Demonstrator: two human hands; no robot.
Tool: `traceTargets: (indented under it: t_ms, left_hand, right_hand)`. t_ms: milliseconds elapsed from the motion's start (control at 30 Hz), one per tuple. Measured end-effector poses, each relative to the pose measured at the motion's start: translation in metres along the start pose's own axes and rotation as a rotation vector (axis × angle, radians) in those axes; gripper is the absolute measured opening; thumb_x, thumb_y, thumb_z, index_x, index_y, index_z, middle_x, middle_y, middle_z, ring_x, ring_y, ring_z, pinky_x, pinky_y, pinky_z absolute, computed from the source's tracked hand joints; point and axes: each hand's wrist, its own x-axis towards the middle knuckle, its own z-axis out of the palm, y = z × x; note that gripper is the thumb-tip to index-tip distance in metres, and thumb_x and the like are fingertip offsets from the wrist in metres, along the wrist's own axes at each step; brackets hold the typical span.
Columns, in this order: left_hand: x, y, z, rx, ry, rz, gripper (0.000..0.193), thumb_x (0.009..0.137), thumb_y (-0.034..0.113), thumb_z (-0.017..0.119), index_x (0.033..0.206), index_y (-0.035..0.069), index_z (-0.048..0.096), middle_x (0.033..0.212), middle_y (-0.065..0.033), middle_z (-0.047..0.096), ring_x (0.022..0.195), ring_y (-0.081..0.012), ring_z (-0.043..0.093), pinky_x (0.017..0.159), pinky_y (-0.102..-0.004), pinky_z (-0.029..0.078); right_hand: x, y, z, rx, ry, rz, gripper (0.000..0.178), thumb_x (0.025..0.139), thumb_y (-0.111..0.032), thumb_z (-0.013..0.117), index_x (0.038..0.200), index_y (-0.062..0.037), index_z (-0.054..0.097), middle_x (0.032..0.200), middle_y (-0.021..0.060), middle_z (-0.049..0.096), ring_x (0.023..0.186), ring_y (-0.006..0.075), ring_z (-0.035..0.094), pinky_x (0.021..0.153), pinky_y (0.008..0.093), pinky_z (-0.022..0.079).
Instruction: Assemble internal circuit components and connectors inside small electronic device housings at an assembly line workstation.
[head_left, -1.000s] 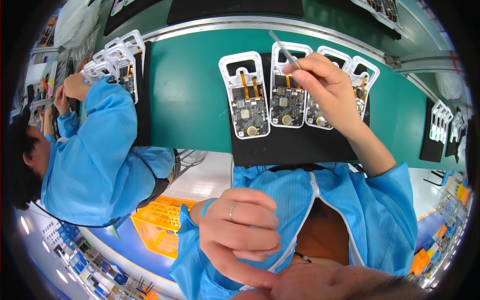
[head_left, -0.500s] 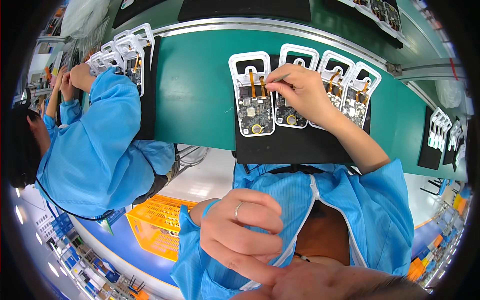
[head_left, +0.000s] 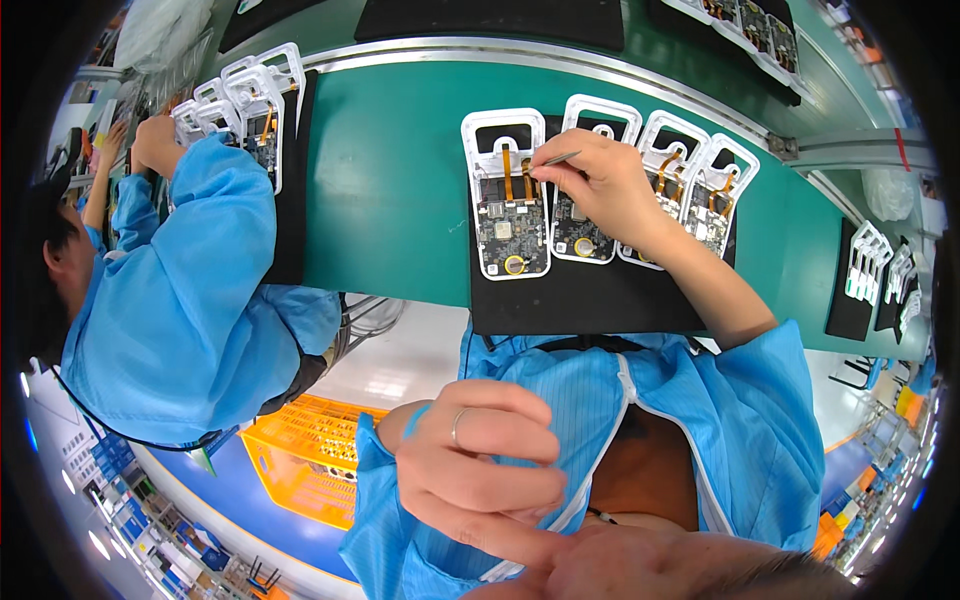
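My right hand (head_left: 598, 178) pinches a pair of slim metal tweezers (head_left: 564, 157), partly hidden by the fingers. Its fingertips are at the upper right of the leftmost white housing (head_left: 472, 160), by an orange flex cable (head_left: 527, 180). That housing holds a dark circuit board (head_left: 510, 235) with a round yellow-ringed part. Beside it, a second white housing (head_left: 603, 104) is partly covered by my hand. Two more, a third housing (head_left: 672, 124) and a fourth housing (head_left: 735, 150), lie to the right. Bent-fingered and closed, my left hand (head_left: 485, 465) is raised in front of my chest with nothing visible in it.
The housings lie partly on a black mat (head_left: 590, 300) on the green table (head_left: 390, 180). At left, a co-worker in a blue smock (head_left: 180, 300) works beside more white housings (head_left: 262, 90). An orange crate (head_left: 300, 460) stands on the floor. A metal rail (head_left: 560, 52) runs behind.
The view has shifted slightly. My right hand stays at the leftmost housing with the tweezers, and my left hand stays raised. The co-worker has leaned a little.
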Motion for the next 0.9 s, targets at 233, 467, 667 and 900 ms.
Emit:
traceTargets:
  t_ms: [233, 467, 667, 900]
  left_hand:
    - [-0.003, -0.008, 0.003, -0.073, 0.045, 0.081, 0.031, 0.074, -0.003, 0.064, 0.095, 0.016, 0.076, 0.090, -0.0059, 0.064, 0.071, -0.0238, 0.057, 0.059, -0.0325, 0.048]
    - [0.005, -0.012, -0.010, 0.166, 0.070, 0.128, 0.034, 0.070, 0.000, 0.070, 0.098, 0.018, 0.076, 0.090, -0.0063, 0.063, 0.070, -0.0238, 0.057, 0.060, -0.0357, 0.049]
    - [-0.020, -0.086, -0.031, 0.970, 0.221, -0.561, 0.018, 0.077, 0.000, 0.078, 0.083, 0.002, 0.062, 0.077, -0.0091, 0.061, 0.071, -0.0239, 0.058, 0.063, -0.0341, 0.046]
    - [-0.043, -0.133, -0.029, 1.020, 0.241, -0.609, 0.017, 0.077, 0.000, 0.078, 0.089, 0.001, 0.065, 0.076, -0.0057, 0.059, 0.063, -0.0154, 0.052, 0.058, -0.0292, 0.044]
  right_hand:
    - [0.006, -0.007, -0.001, 0.013, -0.058, 0.004, 0.009, 0.088, -0.007, 0.069, 0.097, -0.0038, 0.069, 0.089, 0.0095, 0.069, 0.075, 0.0247, 0.066, 0.066, 0.0316, 0.051]
    - [0.001, 0.003, -0.010, 0.134, -0.014, 0.196, 0.012, 0.090, -0.009, 0.070, 0.099, -0.0018, 0.070, 0.090, 0.0088, 0.069, 0.077, 0.0168, 0.069, 0.068, 0.0278, 0.054]
    - [0.008, -0.021, -0.014, 0.330, 0.021, 0.264, 0.013, 0.092, -0.007, 0.067, 0.098, 0.0045, 0.068, 0.093, 0.0095, 0.069, 0.081, 0.0138, 0.071, 0.070, 0.0247, 0.056]
    - [0.017, -0.024, -0.009, 0.003, -0.012, 0.096, 0.022, 0.098, -0.023, 0.059, 0.096, -0.0013, 0.061, 0.080, 0.0162, 0.063, 0.072, 0.0330, 0.064, 0.064, 0.0398, 0.049]
